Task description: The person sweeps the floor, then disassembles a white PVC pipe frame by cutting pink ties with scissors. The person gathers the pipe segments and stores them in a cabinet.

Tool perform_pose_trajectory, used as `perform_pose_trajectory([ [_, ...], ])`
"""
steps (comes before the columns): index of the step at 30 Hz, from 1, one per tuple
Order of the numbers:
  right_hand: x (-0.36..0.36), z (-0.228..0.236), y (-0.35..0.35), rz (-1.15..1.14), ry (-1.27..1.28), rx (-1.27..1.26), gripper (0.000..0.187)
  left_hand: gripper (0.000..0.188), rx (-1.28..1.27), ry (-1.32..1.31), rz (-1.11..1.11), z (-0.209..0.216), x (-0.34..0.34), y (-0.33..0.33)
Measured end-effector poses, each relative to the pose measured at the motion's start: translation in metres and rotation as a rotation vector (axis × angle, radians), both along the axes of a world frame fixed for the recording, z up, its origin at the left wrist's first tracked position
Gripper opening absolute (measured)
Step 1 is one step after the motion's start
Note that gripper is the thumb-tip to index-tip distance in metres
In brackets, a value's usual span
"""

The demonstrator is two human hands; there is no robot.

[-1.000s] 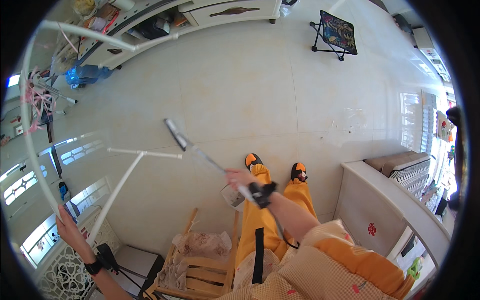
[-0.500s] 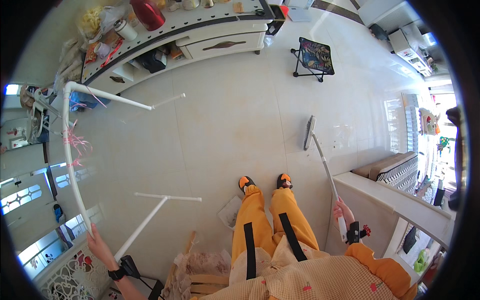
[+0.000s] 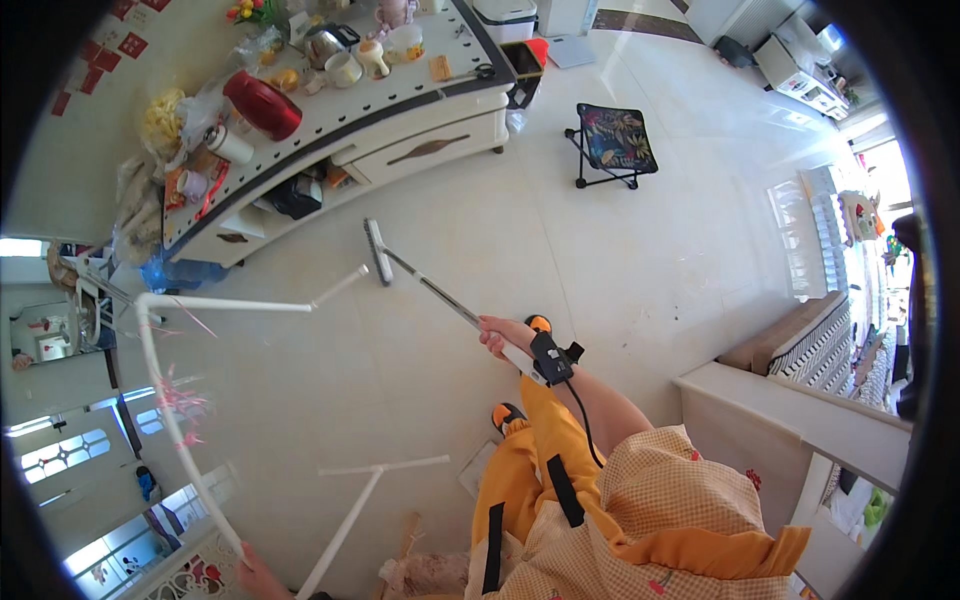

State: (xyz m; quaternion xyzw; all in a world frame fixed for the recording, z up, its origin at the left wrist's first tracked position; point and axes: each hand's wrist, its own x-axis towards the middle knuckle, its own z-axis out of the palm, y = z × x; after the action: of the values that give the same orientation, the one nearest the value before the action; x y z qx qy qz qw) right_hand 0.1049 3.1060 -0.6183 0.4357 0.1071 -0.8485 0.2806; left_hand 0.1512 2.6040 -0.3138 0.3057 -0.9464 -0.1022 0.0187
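Note:
My right hand [image 3: 502, 336], stretched forward across my body, is closed round the white handle of a long floor brush [image 3: 447, 299]. Its narrow head, white with dark bristles, lies on the tiles near the low cabinet. At the lower left, my left hand [image 3: 262, 578] grips a white tube rack [image 3: 158, 365], partly cut off by the picture's edge. Pink ribbons hang from the rack's upright tube. One of its arms reaches toward the brush head; another T-shaped foot [image 3: 378, 468] stands nearer to my legs.
A long white cabinet [image 3: 420, 150] crowded with a red thermos [image 3: 262, 105], cups and bags stands ahead. A folding stool [image 3: 614, 140] with a patterned seat is beyond it to the right. A white half-wall [image 3: 790, 415] and a bench cushion [image 3: 780, 335] are on the right.
My right hand has swung the floor brush from the right side across to the left, near the cabinet. The rack appears slightly shifted and tilted; my left hand sits lower in view. My feet have changed position.

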Motion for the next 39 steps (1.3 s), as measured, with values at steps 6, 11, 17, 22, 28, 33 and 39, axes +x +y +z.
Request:
perform_pose_trajectory([
  [6,0.09,0.029,0.125,-0.112,0.074,0.07,0.009,0.046,0.149,-0.054,-0.064,-0.008,-0.047,0.057],
  [11,0.159,0.108,0.208,0.019,-0.299,0.488,0.031,0.046,-0.014,-0.147,-0.043,-0.038,-0.102,0.092],
  [17,0.147,0.131,0.216,0.69,-0.248,1.074,0.053,0.04,-0.066,-0.137,-0.149,-0.105,-0.17,0.112],
  [22,0.111,0.024,0.221,1.021,-0.119,1.521,0.056,0.039,-0.012,-0.215,-0.237,-0.161,-0.222,0.121],
  [28,0.083,-0.133,0.233,1.706,-0.03,1.419,0.062,0.034,-0.029,-0.202,-0.384,-0.234,-0.27,0.136],
  [33,0.097,-0.26,0.251,1.812,-0.227,0.981,0.041,0.03,-0.004,-0.226,-0.384,-0.294,-0.29,0.145],
  [39,0.094,-0.434,0.255,1.729,-0.317,0.79,0.018,0.026,-0.077,-0.177,-0.458,-0.348,-0.296,0.139],
])
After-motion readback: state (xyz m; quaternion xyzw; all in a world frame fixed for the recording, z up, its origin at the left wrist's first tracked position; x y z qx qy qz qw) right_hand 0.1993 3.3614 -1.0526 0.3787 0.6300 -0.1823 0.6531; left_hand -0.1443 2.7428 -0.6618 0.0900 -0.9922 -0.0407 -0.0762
